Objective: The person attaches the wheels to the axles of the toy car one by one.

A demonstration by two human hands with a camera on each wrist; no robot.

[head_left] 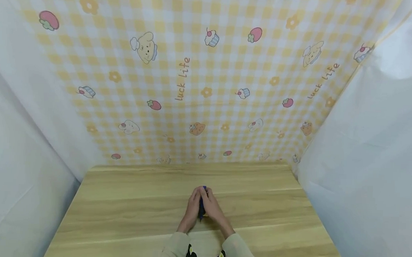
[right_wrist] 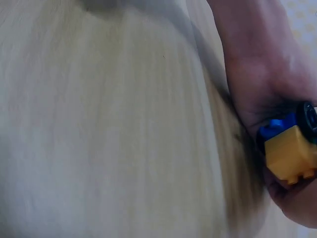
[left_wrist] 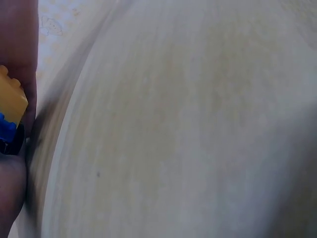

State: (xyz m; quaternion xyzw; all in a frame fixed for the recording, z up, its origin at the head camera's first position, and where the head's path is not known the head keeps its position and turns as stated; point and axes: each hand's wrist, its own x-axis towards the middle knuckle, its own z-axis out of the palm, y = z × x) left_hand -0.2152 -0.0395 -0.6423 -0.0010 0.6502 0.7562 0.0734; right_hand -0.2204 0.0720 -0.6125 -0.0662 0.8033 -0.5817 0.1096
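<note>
Close together over the middle of the table, my left hand (head_left: 191, 208) and right hand (head_left: 212, 208) grip a small toy brick car (head_left: 201, 209) from either side. Between them only a narrow dark-blue strip of it shows in the head view, with a bit of yellow below. The right wrist view gives more: a yellow studded brick (right_wrist: 290, 153), a blue base part (right_wrist: 277, 127) and a black wheel (right_wrist: 308, 122). At the left edge of the left wrist view, the yellow brick (left_wrist: 12, 99) sits beside blue studs (left_wrist: 7, 130). Palms and fingers hide the remainder.
The light wood-grain table (head_left: 138, 201) spreads around both hands. Behind it stands a yellow checked cloth (head_left: 207, 79) with printed cartoons. White curtains hang at the left (head_left: 28, 137) and right (head_left: 358, 149). Small black-and-yellow pieces (head_left: 191, 254) lie near the sleeves.
</note>
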